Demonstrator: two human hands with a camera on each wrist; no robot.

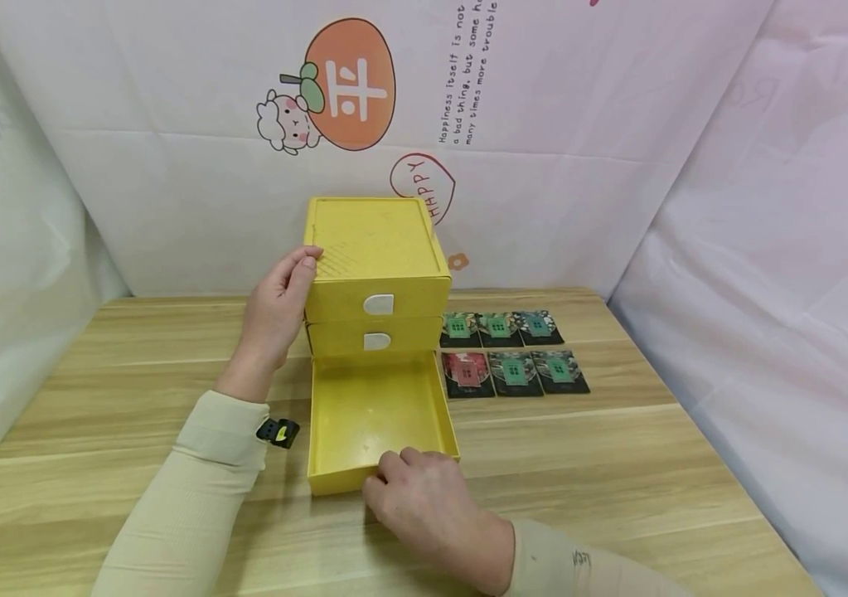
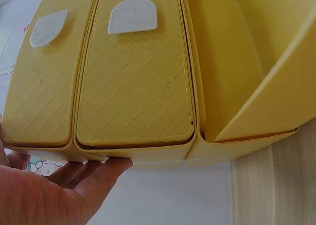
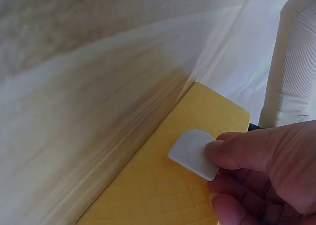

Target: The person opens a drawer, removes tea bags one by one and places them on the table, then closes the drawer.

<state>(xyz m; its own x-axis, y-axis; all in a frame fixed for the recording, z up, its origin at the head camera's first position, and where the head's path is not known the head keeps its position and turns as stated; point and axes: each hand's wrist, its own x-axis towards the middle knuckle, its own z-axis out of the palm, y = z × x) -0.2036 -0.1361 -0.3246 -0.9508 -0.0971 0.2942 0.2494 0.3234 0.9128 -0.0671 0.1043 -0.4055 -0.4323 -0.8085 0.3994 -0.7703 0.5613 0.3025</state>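
A yellow three-drawer storage box (image 1: 375, 240) stands on the table, its bottom drawer (image 1: 379, 419) pulled far out and the upper two drawers closed. My left hand (image 1: 278, 303) rests against the box's left side, with fingertips at the top front corner. In the left wrist view, the fingers (image 2: 106, 178) lie nearly straight along that side. At the front of the bottom drawer, my right hand (image 1: 431, 506) pinches its white handle (image 3: 191, 153). The thumb presses on the handle in the right wrist view; in the head view the hand hides this handle.
Several small square cards or packets lie in two rows right of the box, including a red one (image 1: 467, 375) and a green one (image 1: 516, 373). A printed white cloth (image 1: 192, 191) hangs behind the wooden table (image 1: 617, 481), with white cloth on both sides.
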